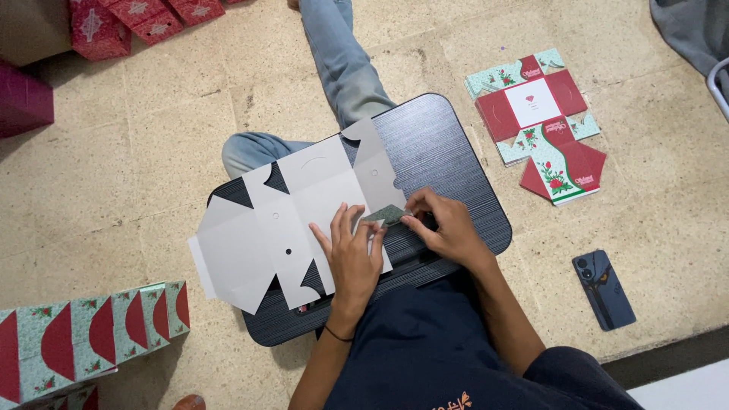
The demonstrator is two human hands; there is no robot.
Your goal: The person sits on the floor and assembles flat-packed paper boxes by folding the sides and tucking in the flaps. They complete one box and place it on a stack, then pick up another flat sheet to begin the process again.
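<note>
- Flat on the board (448, 152), the blank (288, 220) lies printed side down.
- Left hand (353, 254) presses it open-palmed, steadying.
- Right hand (448, 228) pinches the flap (389, 213) at 3 o'clock, folding it.

You get soft, even indoor light from above, bright enough to read the beige floor (152, 152) all over. Shadows are faint: a thin one under the left hand (351, 254) on the grey cardboard sheet (281, 220), a soft one below the dark lap board (448, 152) at lower centre. The board's ribbed surface shows a mild sheen toward the upper middle. Focus is sharp across the centre; the frame's edges bend slightly and the corners soften.
</note>
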